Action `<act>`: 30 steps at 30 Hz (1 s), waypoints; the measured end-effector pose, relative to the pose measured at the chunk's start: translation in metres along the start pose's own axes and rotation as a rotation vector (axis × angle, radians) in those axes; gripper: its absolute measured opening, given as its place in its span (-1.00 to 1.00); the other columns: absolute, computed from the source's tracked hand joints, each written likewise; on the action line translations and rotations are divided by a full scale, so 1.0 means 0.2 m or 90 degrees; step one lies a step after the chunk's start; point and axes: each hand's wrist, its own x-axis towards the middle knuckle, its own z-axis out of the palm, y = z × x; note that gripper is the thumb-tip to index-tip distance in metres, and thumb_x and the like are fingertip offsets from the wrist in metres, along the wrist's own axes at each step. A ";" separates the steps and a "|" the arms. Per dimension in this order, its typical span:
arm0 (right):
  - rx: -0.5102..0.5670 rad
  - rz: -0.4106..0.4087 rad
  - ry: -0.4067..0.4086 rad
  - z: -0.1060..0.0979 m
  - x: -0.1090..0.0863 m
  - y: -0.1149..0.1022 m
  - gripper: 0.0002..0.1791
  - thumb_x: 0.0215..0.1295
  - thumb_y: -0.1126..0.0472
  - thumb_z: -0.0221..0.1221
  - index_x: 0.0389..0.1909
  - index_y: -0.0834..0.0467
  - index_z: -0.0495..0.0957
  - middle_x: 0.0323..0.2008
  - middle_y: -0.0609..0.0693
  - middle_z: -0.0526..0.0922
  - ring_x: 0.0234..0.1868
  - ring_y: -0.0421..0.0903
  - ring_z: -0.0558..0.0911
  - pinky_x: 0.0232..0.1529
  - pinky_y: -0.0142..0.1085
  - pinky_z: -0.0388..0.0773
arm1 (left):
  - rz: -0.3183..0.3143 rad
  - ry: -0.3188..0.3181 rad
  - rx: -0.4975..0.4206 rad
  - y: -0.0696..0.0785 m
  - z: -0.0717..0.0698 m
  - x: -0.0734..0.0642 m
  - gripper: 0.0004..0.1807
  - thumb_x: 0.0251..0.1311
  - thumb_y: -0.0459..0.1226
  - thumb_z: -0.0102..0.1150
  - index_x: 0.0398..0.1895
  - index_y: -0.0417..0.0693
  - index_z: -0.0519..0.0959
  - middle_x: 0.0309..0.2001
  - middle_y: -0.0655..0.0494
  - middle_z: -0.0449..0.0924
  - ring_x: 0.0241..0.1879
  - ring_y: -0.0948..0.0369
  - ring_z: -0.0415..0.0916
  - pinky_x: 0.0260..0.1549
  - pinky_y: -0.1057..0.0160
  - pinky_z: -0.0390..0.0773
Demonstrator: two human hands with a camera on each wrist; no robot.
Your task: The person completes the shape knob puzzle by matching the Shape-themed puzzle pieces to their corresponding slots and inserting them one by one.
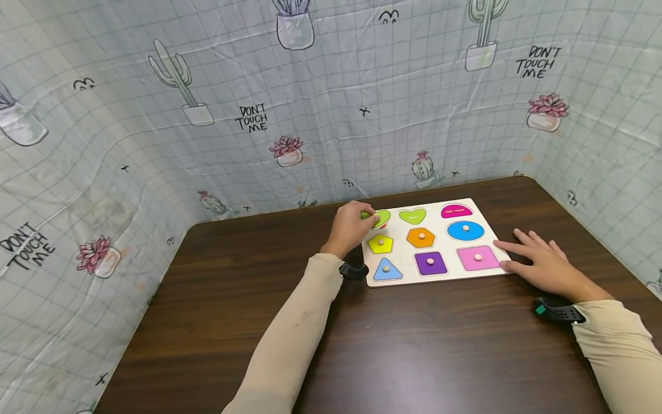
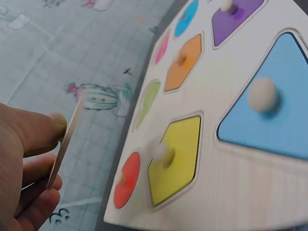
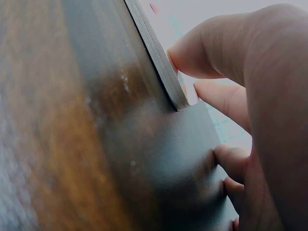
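Observation:
My left hand (image 1: 353, 229) pinches a thin green puzzle piece (image 1: 383, 219) between thumb and fingers, over the far left corner of a white shape puzzle board (image 1: 403, 247). In the left wrist view the piece (image 2: 66, 142) shows edge-on, tilted and apart from the board. The red round recess (image 2: 127, 180) lies close to it, and a green heart recess (image 1: 412, 216) is beside that. My right hand (image 1: 548, 267) is spread at the board's right edge. Its thumb (image 3: 204, 50) rests on the near right corner, with other fingers on the table.
Knobbed pieces sit in the board: a yellow pentagon (image 1: 380, 244), orange hexagon (image 1: 421, 237), blue oval (image 1: 465, 230), blue triangle (image 1: 387, 270), purple square (image 1: 431, 263) and pink rectangle (image 1: 478, 258). A pink half-round recess (image 1: 456, 211) is far right. Patterned cloth (image 1: 331, 103) surrounds the brown table (image 1: 233, 287).

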 end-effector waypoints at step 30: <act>-0.006 0.014 0.007 -0.01 -0.01 -0.01 -0.33 0.44 -0.12 0.13 0.43 0.17 0.36 0.45 0.53 0.01 0.47 0.52 -0.16 0.32 0.43 -0.40 | 0.047 -0.070 0.092 0.17 0.30 0.21 -0.81 0.34 -0.12 0.28 -0.14 0.02 0.75 -0.11 0.12 0.65 -0.02 0.18 0.55 0.02 0.25 0.51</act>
